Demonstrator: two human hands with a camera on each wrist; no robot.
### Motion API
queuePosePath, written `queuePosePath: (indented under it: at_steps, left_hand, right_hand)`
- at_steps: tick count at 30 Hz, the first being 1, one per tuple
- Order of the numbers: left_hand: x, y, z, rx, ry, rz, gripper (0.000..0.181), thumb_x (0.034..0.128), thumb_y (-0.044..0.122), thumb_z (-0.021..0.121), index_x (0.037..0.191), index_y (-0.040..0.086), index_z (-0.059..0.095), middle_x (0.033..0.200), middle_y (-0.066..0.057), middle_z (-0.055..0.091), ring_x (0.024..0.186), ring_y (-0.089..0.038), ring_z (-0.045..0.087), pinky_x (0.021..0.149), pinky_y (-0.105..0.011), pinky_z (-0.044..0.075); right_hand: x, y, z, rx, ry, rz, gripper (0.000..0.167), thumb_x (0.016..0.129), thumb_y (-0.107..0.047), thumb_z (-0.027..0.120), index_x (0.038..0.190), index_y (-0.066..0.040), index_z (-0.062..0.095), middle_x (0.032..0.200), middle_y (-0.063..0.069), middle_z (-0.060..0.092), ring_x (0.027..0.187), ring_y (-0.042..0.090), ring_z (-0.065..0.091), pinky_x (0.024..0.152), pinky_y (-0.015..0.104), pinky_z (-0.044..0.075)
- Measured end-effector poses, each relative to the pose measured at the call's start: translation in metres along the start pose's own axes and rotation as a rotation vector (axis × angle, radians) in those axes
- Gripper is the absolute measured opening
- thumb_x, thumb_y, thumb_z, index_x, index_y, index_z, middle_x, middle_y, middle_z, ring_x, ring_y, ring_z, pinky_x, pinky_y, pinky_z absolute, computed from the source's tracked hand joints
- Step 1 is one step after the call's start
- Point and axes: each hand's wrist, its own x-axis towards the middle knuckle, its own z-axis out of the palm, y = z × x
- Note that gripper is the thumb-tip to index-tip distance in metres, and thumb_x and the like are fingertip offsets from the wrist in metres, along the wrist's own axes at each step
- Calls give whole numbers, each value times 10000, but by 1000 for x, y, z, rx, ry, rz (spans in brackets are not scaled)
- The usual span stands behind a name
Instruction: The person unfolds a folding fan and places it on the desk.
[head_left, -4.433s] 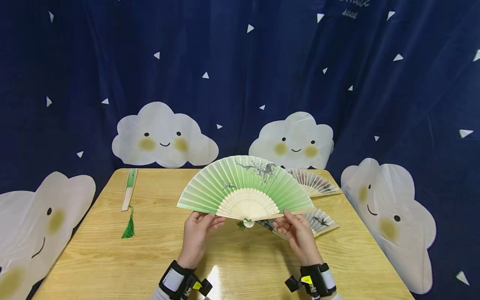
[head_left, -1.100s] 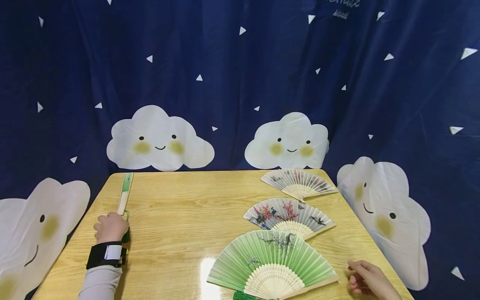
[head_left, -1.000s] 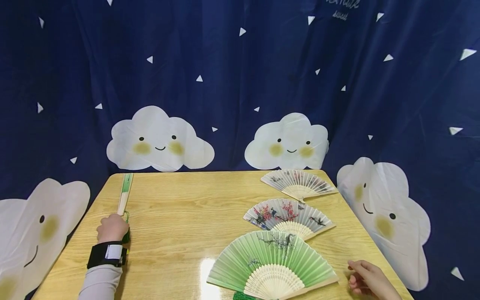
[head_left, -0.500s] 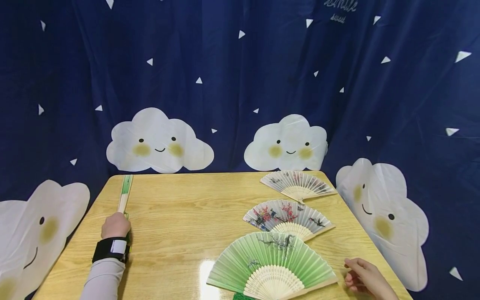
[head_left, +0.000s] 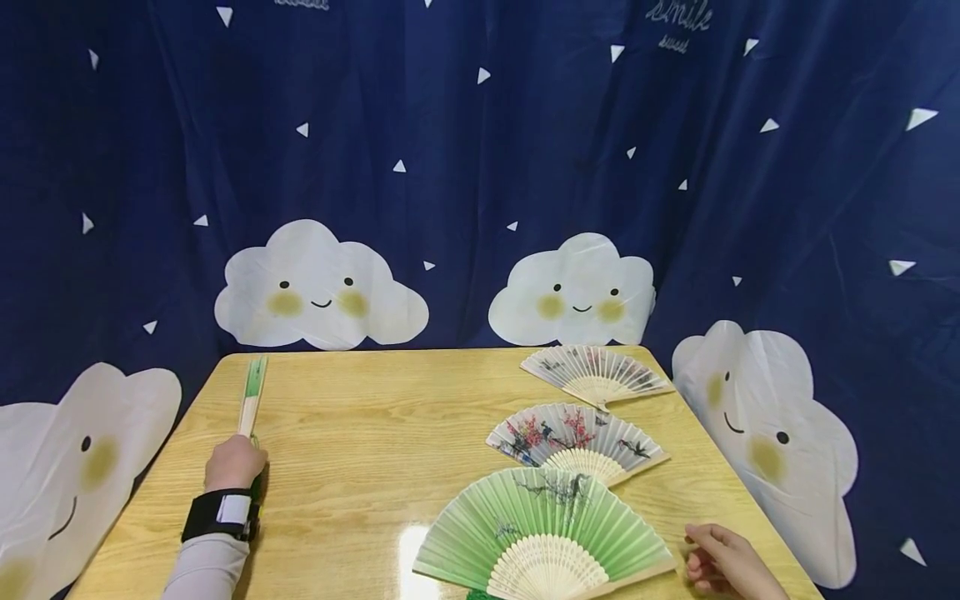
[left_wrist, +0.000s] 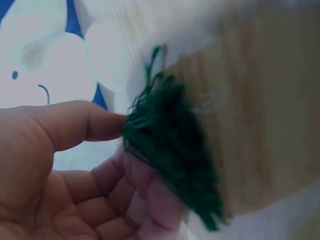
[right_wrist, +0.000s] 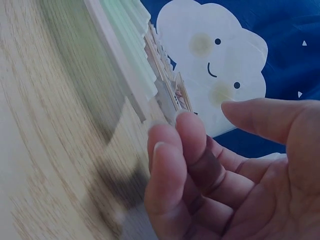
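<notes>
In the head view my left hand (head_left: 236, 464) grips the lower end of a folded green hand fan (head_left: 253, 392) at the table's left side. The left wrist view shows the thumb (left_wrist: 100, 122) and curled fingers at the fan's green tassel (left_wrist: 172, 145), which covers the grip. My right hand (head_left: 727, 560) hovers or rests at the right with loosely bent fingers and holds nothing. Just left of it lies a spread green fan (head_left: 547, 508) with a dark branch print; its pale edge rib also shows in the right wrist view.
Behind the green fan lies a spread white fan (head_left: 573, 437) with red blossoms, partly overlapped by it. A greyish spread fan (head_left: 597, 375) lies at the back right corner. The wooden table (head_left: 360, 433) meets a navy curtain (head_left: 450, 125) with cloud prints.
Earlier both hands held the spread green fan; it now lies on the table. My left hand went to the folded fan and closed its grip. The right hand moved to the right side.
</notes>
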Motion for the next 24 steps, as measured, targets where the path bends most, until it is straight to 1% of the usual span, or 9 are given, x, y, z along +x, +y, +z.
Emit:
queuePosePath:
  at_steps: [2,4,6,9,12,15,18,21,24]
  left_hand:
    - [-7,0,1,11,-24,22,274,834,128,538,808,-139,592,673,-217,545,593,-306,524,476,-360,411]
    - [-11,-1,1,20,-33,33,274,838,143,549,794,-125,583,659,-192,528,584,-292,508,471,-350,396]
    - [-13,-1,-1,19,-22,27,290,856,173,540,771,-102,574,644,-168,512,574,-283,498,457,-348,388]
    - [-12,-2,-6,13,17,8,332,883,219,520,750,-81,569,637,-170,517,569,-296,515,445,-365,401]
    - [-6,1,-13,21,46,-5,374,898,251,528,762,-93,581,652,-198,549,588,-328,557,456,-387,429]
    - [4,4,-17,48,52,4,375,876,229,555,817,-138,602,713,-272,596,646,-395,606,487,-418,459]
    - [16,7,-17,50,42,-20,338,839,179,577,876,-155,614,784,-312,618,718,-440,625,518,-441,479]
    - [25,9,-14,47,32,-56,283,823,107,527,905,-151,610,819,-322,620,763,-461,630,537,-459,491]
    - [30,10,-11,47,21,-79,276,820,82,480,926,-142,601,840,-323,616,786,-466,631,547,-468,494]
  right_hand:
    - [1,1,0,1,-9,4,431,1023,-353,450,1125,64,496,700,32,597,642,144,594,607,302,549]
    - [1,3,0,3,-18,3,426,1022,-355,457,1119,58,502,700,29,597,642,141,596,606,301,549]
    - [2,3,0,4,-39,-9,426,1021,-360,461,1113,54,505,705,25,599,647,137,603,608,299,553]
    - [2,3,-1,5,-82,-32,429,1022,-369,462,1106,50,503,714,20,601,661,135,611,613,295,557]
    - [1,3,-3,12,-118,-49,430,1025,-375,455,1103,45,501,725,14,604,676,133,618,622,292,561]
    - [1,3,-3,16,-114,-52,431,1023,-377,457,1099,44,505,723,13,606,675,134,623,623,292,563]
    - [0,4,-2,21,-94,-47,417,1023,-375,459,1076,35,516,715,14,607,668,137,622,616,291,561]
    - [0,4,-2,20,-75,-43,405,1024,-377,458,1049,22,522,710,18,603,658,143,612,607,292,553]
    - [0,3,-2,2,-68,-54,394,1029,-376,446,1022,13,514,709,21,594,644,148,594,597,293,541]
